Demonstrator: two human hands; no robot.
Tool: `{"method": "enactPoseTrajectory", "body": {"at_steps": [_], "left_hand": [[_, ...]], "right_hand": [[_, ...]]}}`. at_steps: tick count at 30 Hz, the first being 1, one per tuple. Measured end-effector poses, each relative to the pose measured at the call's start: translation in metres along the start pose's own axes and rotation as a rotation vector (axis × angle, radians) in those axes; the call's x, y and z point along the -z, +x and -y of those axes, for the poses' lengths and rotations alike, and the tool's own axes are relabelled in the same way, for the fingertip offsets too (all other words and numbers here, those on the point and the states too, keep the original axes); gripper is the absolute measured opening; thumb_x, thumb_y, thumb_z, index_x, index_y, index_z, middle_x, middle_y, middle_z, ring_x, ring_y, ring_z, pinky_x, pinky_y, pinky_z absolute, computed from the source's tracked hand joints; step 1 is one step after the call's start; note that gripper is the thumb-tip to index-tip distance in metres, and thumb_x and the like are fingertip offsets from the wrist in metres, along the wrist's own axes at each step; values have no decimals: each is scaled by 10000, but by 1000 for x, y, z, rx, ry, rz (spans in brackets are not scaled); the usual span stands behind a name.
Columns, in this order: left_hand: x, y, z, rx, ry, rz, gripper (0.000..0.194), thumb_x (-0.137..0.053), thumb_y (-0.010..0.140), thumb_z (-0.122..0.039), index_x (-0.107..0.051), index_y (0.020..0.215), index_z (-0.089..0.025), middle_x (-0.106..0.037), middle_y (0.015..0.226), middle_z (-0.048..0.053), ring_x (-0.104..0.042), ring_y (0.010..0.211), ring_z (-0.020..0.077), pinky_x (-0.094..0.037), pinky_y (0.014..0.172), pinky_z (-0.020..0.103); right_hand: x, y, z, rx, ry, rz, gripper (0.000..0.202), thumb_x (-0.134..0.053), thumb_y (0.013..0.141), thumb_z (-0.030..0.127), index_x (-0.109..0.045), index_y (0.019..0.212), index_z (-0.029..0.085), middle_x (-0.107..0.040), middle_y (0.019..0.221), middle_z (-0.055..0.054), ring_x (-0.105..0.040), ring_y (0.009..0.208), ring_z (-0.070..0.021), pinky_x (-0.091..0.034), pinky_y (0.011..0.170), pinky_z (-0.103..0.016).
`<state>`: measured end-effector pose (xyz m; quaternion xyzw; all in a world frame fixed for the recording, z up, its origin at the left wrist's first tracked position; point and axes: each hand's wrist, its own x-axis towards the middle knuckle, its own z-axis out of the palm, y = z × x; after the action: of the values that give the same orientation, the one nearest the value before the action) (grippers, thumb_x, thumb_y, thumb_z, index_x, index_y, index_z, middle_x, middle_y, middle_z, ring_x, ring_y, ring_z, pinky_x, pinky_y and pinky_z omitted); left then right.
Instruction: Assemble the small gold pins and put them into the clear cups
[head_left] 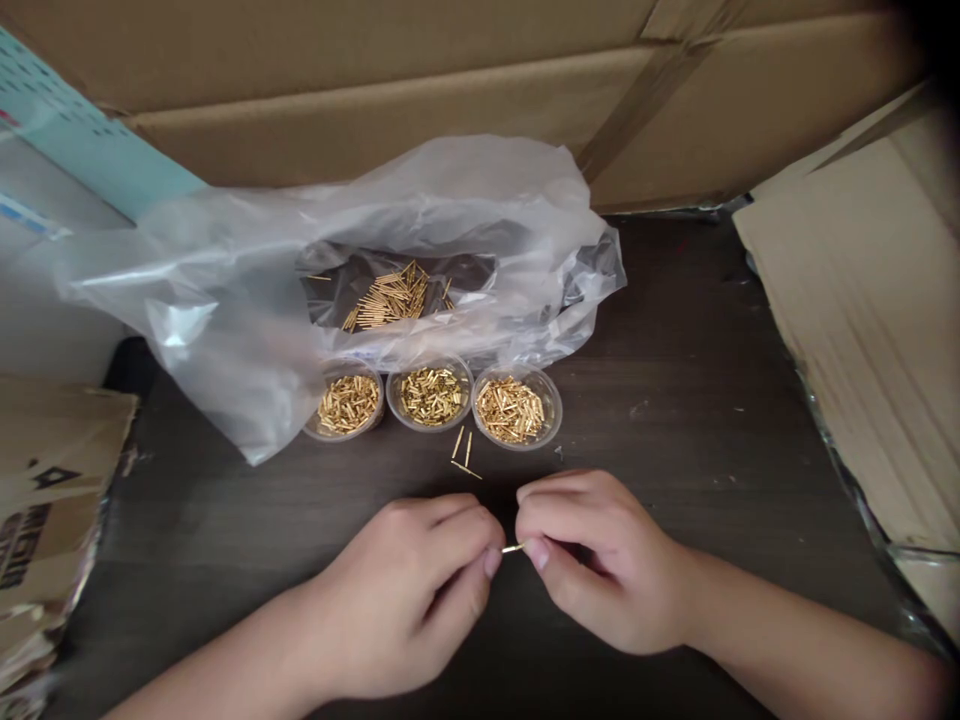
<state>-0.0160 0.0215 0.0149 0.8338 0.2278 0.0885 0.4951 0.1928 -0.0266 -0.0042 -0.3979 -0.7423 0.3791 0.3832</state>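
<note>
Between my two hands stretches a thin gold-coloured metal pin (513, 549), lying nearly level above the dark table. My left hand (427, 580) pinches its left end between thumb and forefinger. The thumb and forefinger of my right hand (607, 560) close on its right end. My fingers hide both ends, so I cannot tell whether it is one piece or several. Just beyond my hands, 3 loose gold pins (466, 455) lie on the table. Behind them stand a left cup (381, 410), a middle cup (431, 424) and a right cup (556, 415), all clear plastic and full of small gold parts.
A clear plastic bag (480, 200) lies open behind the cups, with a heap of gold pins (394, 298) inside. A large cardboard box (375, 90) closes off the back. Cardboard (862, 330) borders the right side, and a printed carton (52, 500) the left.
</note>
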Motion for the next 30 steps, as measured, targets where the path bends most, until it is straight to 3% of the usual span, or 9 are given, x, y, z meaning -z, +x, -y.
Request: {"method": "enactPoseTrajectory", "body": {"at_steps": [30], "left_hand": [[2,1,0,18,-100,-37,140,-456,934,-81,-474,837,-180,-505,752,-26,-456,652,101,-367,608,226]], "right_hand": [[-6,-7,0,57,-150,-47,204,-419,850,35,-414,716,188,-339,650,47,-337,577,-88,-293,551,-251]]}}
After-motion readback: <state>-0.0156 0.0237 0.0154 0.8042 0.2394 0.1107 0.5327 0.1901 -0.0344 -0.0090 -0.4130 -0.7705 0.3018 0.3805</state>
